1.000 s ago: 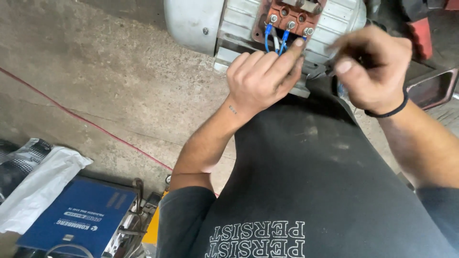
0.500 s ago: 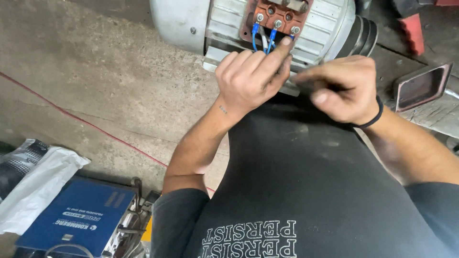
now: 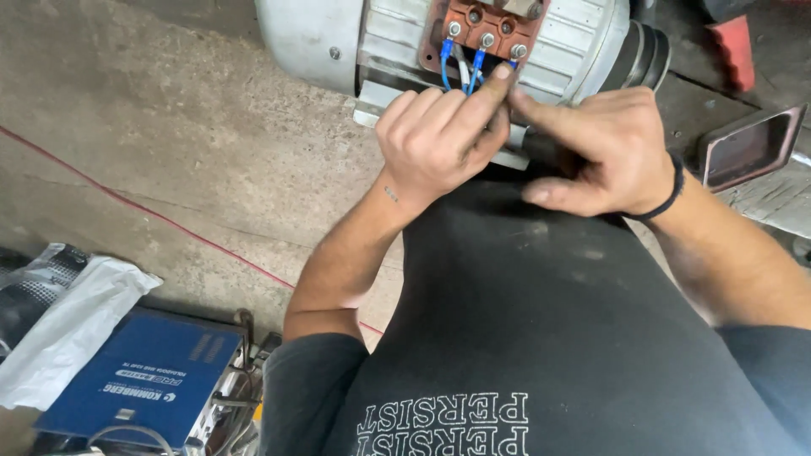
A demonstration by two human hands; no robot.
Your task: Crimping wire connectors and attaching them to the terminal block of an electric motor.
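Fingers [image 3: 486, 93] of the left hand [image 3: 439, 139] curl loosely, the forefinger stretched out with its tip pressed against the rightmost terminal stud [image 3: 518, 51]; nothing is gripped that I can see. Right hand [image 3: 604, 148]: forefinger extended leftward, meeting the left forefinger just below that stud, the other fingers folded under; whether they hold anything cannot be told. A black band circles the right wrist.

The open terminal box [image 3: 486, 29], rust-brown and shallow, sits on top of the electric motor [image 3: 397, 38] at the far centre of the scene. In it: a row of silvery studs with nuts, and blue-sleeved wires [image 3: 445, 63] dropping from them, pale leads beside.

Motor body is grey-white metal, ribbed with cooling fins, with a smooth rounded end cap to the left and dark ridged rings to the right.

Rough stained concrete floor [image 3: 169, 127] lies left, a thin red cord [image 3: 127, 198] running across it. Near left: a flat blue box [image 3: 144, 380] and crumpled white plastic [image 3: 68, 325]. Far right, a rusty rectangular tray [image 3: 748, 148].
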